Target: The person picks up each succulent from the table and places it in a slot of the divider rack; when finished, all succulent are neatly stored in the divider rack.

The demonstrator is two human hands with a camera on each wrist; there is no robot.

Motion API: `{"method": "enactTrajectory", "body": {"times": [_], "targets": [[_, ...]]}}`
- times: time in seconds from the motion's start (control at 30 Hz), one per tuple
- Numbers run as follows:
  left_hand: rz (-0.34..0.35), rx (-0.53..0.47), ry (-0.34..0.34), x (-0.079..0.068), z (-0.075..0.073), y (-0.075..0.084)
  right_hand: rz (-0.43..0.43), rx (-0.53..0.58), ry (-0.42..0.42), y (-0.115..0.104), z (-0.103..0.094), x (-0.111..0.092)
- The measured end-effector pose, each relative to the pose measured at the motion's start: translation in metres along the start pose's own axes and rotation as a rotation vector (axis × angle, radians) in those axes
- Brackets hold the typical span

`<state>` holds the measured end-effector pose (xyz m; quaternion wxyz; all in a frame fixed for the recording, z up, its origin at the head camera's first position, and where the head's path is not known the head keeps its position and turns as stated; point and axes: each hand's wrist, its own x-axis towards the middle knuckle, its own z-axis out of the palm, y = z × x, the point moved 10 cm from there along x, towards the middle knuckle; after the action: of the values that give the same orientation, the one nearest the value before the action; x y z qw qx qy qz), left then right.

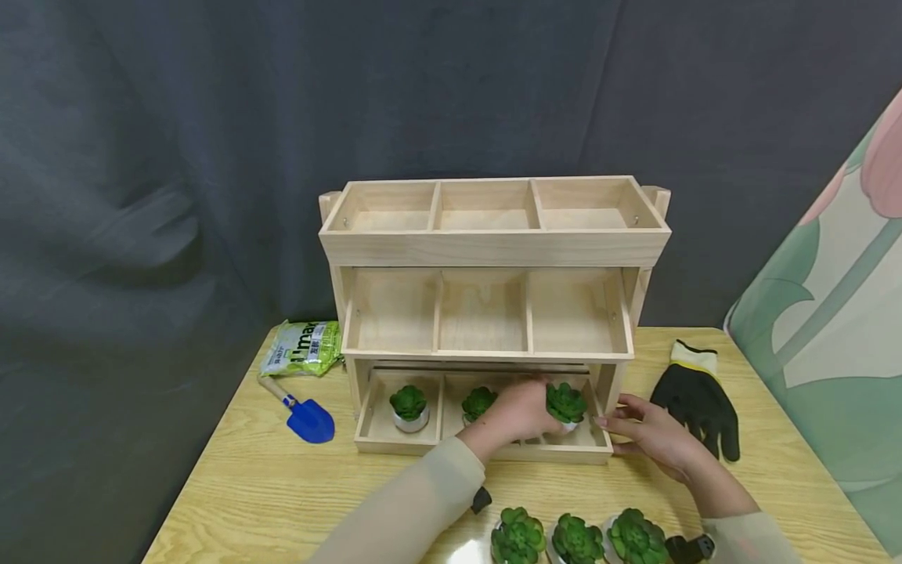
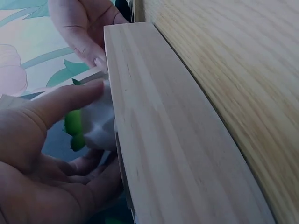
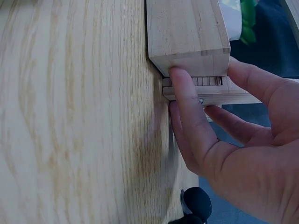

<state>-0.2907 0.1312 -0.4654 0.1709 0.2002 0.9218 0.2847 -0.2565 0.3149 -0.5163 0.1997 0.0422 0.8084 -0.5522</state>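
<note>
A wooden three-tier shelf (image 1: 493,249) stands on the table, each tier split into three compartments. At the right compartment of the bottom tier, my left hand (image 1: 523,411) grips a succulent (image 1: 566,403) by its white pot (image 2: 98,122), thumb on one side and fingers on the other. My right hand (image 1: 651,435) holds the right end of the bottom box (image 3: 189,42), its fingertips against the wood. Another potted succulent (image 1: 409,407) sits in the bottom left compartment. A third succulent (image 1: 479,403) is in the bottom middle one, partly behind my left hand.
Three more succulents (image 1: 576,539) line the table's front, cut by the frame edge. At left lie a blue trowel (image 1: 311,421) and a green-white bag (image 1: 301,348). A black glove (image 1: 698,403) lies at right. Dark cloth (image 1: 437,86) hangs behind the shelf.
</note>
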Motion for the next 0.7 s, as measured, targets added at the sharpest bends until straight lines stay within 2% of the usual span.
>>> {"method": "enactTrajectory", "body": {"times": [0.13,0.23,0.53,0.7], "targets": [[-0.007,0.120,-0.003,0.002,0.005,0.006,0.004,-0.002,0.003,-0.001,0.000,0.000],[-0.001,0.165,0.003,0.003,0.006,0.008,0.008,-0.003,0.006,0.000,0.000,0.000],[-0.015,0.226,0.008,0.007,0.011,0.007,0.013,-0.002,0.020,0.001,-0.001,0.001],[-0.032,0.217,0.012,0.007,0.013,0.007,0.015,-0.003,0.027,0.000,-0.001,0.001]]}}
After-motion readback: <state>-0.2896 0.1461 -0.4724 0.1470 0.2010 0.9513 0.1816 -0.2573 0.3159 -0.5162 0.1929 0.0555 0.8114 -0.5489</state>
